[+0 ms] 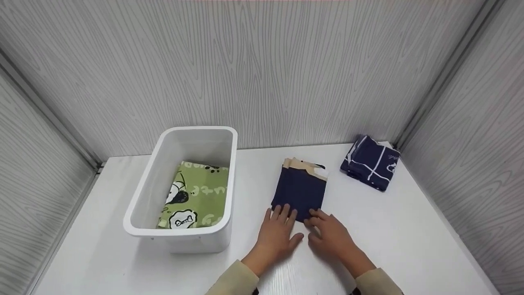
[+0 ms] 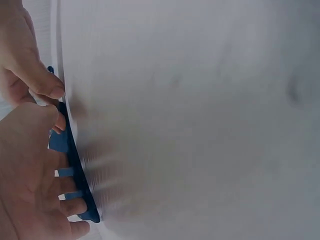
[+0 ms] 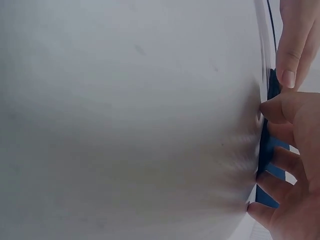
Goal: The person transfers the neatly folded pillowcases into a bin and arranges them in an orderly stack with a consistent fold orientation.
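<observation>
A folded navy cloth with a beige and white far edge lies on the white table. My left hand rests its spread, straight fingers on the cloth's near left edge, thumb out to the side. At the near right corner, my right hand touches the cloth with its fingertips, the fingers slightly bent. Both wrist views show the cloth edge-on: dark blue behind the left hand's fingers and under the right hand's fingers. No fold is seen pinched in either hand.
On the left stands a white bin holding a folded green printed cloth. A second folded navy cloth with white lines lies at the back right. Grey wood-grain panels border the table behind and on both sides.
</observation>
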Demonstrator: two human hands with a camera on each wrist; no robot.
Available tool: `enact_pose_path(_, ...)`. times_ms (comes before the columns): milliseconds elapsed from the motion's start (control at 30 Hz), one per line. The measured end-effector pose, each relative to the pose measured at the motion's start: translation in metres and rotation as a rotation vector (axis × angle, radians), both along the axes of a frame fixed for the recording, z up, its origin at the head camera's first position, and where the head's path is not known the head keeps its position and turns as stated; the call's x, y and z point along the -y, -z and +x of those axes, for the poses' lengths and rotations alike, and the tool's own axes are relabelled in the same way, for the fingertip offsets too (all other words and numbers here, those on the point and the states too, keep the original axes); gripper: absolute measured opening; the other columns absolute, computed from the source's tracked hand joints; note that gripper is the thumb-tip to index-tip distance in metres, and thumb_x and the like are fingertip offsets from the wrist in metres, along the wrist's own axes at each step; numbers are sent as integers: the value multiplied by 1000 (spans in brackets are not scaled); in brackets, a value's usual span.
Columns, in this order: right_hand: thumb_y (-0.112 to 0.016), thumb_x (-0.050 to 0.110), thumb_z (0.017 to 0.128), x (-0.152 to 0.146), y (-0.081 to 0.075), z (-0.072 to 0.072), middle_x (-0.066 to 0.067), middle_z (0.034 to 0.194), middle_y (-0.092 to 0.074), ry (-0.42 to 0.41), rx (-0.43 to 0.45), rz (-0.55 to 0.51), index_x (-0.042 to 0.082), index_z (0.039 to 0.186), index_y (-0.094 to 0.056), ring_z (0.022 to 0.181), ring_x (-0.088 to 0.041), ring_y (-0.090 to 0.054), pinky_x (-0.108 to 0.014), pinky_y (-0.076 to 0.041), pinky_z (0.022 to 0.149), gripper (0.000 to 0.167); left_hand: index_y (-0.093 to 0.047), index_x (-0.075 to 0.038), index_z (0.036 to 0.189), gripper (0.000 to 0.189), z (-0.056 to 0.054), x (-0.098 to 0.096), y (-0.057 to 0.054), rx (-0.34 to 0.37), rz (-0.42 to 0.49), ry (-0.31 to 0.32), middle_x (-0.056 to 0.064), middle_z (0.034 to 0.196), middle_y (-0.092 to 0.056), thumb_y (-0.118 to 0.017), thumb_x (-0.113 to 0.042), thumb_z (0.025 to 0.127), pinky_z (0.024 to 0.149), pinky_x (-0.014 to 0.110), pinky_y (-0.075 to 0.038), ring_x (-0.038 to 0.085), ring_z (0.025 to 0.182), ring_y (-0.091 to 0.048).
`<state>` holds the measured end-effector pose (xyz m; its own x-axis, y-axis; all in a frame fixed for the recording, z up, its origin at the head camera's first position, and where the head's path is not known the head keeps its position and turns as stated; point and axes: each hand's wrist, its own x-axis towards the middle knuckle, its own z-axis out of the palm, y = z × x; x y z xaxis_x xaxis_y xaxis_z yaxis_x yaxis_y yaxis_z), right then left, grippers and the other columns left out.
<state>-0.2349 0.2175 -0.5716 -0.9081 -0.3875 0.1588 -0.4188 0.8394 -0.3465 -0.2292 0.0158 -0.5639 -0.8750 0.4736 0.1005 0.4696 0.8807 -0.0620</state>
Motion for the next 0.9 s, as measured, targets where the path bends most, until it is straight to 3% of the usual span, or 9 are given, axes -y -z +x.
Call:
enact_pose_path(233,-67,20,88,-1,-1,3,-10,137,-61,-17,-3,2,11,110,-73,130,-35,-54,-62,-40,106,24,-46,-12,149,82,8,-3,-6,58,27,-30,13,153,-45,-46,-71,92,112,50,-37,33,140,-43)
enact_pose_path(433,-67,21,88,-1,-3,4,-9,136,-62,-11,17,2,12,107,-74,129,-34,-55,-61,-40,107,22,-45,-12,150,88,14,-8,-11,110,-2,-72,14,153,-44,-47,-76,88,112,50,-38,33,140,-43)
enact_pose_path(633,-68,20,86,-1,-5,5,-10,132,-64,-24,3,-2,13,101,-74,123,-35,-59,-61,-43,103,18,-44,-13,151,93,22,-14,-14,109,-54,-103,14,153,-44,-41,-81,87,109,48,-41,33,139,-44)
enact_pose_path(900,-68,19,83,-2,-5,8,-9,127,-66,-41,-41,-12,13,96,-74,117,-32,-63,-60,-47,99,15,-46,-12,149,95,27,-16,-16,115,-35,-112,14,152,-46,-42,-81,85,109,48,-40,33,137,-45)
